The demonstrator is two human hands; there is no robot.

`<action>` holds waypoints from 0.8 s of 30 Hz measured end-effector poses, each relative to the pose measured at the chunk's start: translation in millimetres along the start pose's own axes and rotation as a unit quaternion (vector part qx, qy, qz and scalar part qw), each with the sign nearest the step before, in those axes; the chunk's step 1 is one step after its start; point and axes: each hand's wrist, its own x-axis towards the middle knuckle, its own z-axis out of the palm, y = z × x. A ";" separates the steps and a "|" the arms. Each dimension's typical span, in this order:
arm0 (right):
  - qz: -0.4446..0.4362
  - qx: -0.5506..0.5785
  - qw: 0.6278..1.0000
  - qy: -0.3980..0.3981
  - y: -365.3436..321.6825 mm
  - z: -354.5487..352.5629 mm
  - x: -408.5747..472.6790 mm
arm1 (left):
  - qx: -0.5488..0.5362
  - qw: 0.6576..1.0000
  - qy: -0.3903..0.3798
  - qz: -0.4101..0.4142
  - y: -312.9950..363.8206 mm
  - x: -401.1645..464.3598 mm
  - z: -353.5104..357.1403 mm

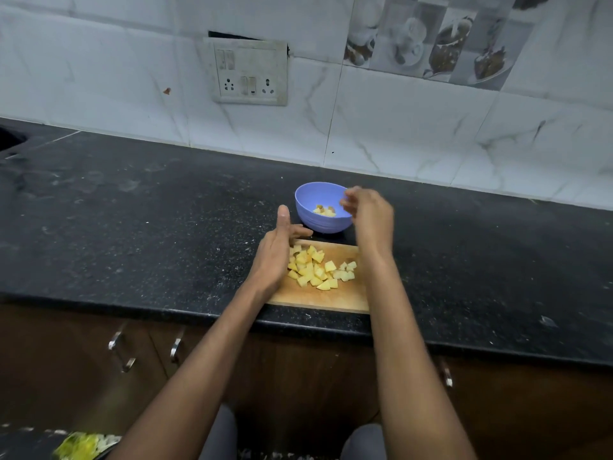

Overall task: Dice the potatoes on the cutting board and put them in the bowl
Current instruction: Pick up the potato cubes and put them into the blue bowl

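A rectangular wooden cutting board (335,295) lies at the front edge of the black speckled stone counter (132,227), its long axis running left to right. A heap of yellow diced potato pieces (316,268) sits on it. The left hand (277,252), fingers straight and relaxed, rests at the board's left edge. The right hand (368,214) hovers over the rim of the round lilac plastic bowl (318,210) just behind the board, fingers loosely curled; whether it pinches anything cannot be told. A few pieces lie in the bowl.

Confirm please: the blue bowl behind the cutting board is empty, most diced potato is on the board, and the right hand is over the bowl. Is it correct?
Not quite. The head view shows the blue bowl already holds a few potato pieces. The rest stands: most diced potato lies on the cutting board, and the right hand is over the bowl.
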 end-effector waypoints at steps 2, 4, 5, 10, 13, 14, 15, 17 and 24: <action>-0.039 -0.145 0.987 -0.059 25.8 -4.0 -31.1 | -0.027 0.999 0.015 -0.006 -1.1 2.2 -0.5; -0.042 -0.292 0.949 -0.115 49.7 -3.2 -52.5 | -0.056 0.998 0.024 -0.013 -2.4 3.6 -1.1; -0.047 -0.343 0.929 -0.134 57.5 -1.2 -59.6 | -0.068 0.997 0.028 -0.015 -3.2 4.7 -1.8; -0.133 -0.397 0.884 -0.207 72.3 9.0 -58.6 | -0.076 0.996 0.025 -0.026 -3.6 5.5 -2.6; -0.172 -0.387 0.872 -0.243 73.7 8.5 -50.0 | -0.042 0.999 0.022 -0.019 -2.2 3.7 -1.5; -0.185 -0.388 0.867 -0.253 74.0 8.3 -48.2 | -0.036 0.999 0.022 -0.018 -2.1 3.1 -1.4; -0.203 -0.395 0.858 -0.259 74.9 8.3 -46.7 | -0.034 0.999 0.023 -0.018 -2.0 3.0 -1.5; -0.242 -0.429 0.832 -0.256 77.4 8.2 -44.2 | -0.040 0.999 0.022 -0.024 -1.7 2.8 -1.1; -0.288 -0.481 0.791 -0.245 75.9 7.6 -33.5 | 0.030 0.999 -0.006 -0.009 3.2 -0.3 -2.0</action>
